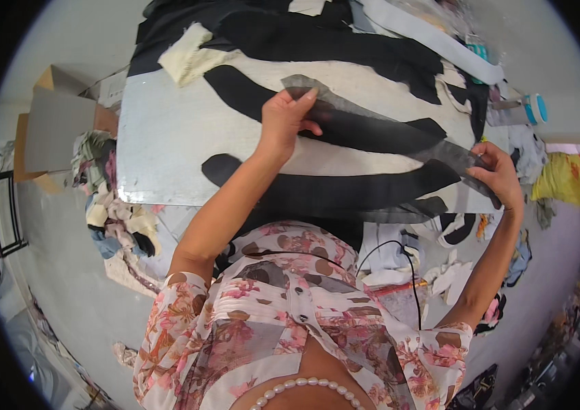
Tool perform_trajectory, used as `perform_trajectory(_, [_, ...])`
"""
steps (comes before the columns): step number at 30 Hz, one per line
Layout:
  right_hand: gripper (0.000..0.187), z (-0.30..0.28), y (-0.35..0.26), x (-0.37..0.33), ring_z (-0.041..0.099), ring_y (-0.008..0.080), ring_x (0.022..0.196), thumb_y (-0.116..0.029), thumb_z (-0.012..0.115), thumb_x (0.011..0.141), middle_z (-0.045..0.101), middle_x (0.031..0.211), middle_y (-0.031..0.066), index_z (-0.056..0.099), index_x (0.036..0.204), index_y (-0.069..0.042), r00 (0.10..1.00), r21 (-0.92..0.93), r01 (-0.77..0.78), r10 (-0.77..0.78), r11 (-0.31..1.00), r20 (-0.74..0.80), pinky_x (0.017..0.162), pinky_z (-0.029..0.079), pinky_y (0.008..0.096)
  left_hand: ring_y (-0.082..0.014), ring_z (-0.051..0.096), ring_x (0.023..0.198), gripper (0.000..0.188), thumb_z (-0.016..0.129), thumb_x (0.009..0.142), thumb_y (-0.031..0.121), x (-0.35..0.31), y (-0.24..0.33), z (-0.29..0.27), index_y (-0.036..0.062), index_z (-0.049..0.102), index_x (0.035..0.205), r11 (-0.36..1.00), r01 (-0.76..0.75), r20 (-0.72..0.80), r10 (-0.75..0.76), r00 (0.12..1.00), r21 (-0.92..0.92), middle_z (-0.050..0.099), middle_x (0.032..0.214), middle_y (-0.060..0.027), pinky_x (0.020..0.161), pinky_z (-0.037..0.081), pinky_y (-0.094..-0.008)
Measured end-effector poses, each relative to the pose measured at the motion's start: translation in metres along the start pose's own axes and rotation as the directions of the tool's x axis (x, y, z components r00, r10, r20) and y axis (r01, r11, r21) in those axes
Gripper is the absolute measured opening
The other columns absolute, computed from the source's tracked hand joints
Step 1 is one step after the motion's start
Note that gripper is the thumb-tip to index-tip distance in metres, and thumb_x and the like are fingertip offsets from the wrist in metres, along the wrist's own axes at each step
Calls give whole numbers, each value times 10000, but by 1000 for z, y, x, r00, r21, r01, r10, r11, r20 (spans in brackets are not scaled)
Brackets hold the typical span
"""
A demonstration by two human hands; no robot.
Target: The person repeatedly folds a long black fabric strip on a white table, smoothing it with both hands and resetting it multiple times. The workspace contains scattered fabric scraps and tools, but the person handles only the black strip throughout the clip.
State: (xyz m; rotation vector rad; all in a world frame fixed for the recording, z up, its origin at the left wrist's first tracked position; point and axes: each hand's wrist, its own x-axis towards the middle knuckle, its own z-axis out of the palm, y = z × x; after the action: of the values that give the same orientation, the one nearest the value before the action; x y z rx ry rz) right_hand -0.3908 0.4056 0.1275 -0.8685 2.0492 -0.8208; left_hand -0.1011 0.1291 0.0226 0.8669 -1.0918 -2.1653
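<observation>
A sheer dark-grey fabric strip (355,109) stretches slantwise between my hands. My left hand (286,121) pinches its far-left end between thumb and fingers. At the right, my right hand (498,174) grips the other end, close to the table's right edge. Beneath the strip lies a curved black fabric piece (239,92), partly covered by it and by my left hand. Nearer to me, a second curved black piece (344,190) lies along the table's front edge, my left forearm crossing over its left part. Another sheer dark piece (426,206) shows at this piece's right end.
The pale tabletop (160,137) carries more black fabric (331,44) at its far side and a cream scrap (191,58). Cloth scraps (109,212) pile up at the left, near a cardboard box (61,130). A yellow bag (567,181) lies at the right; a black cable (414,280) hangs in front.
</observation>
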Motion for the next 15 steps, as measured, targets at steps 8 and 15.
perform_trajectory(8, [296,-22,-10,-24,511,17,682,24,730,783,600,768,-50,575,1023,-52,995,-96,-29,20,995,-94,598,402,187,-128,672,697,171,664,947,175,2,2,8,16,643,1003,1000,13,62,-14,998,7,701,858,-69,497,514,-247])
perform_trajectory(15, [347,89,-19,-3,574,32,745,73,731,755,634,850,-22,552,1034,-27,977,383,-8,-74,924,200,680,446,168,-107,562,436,149,704,912,149,-4,52,-85,11,651,929,982,-20,-133,46,990,188,674,686,-56,427,444,-209])
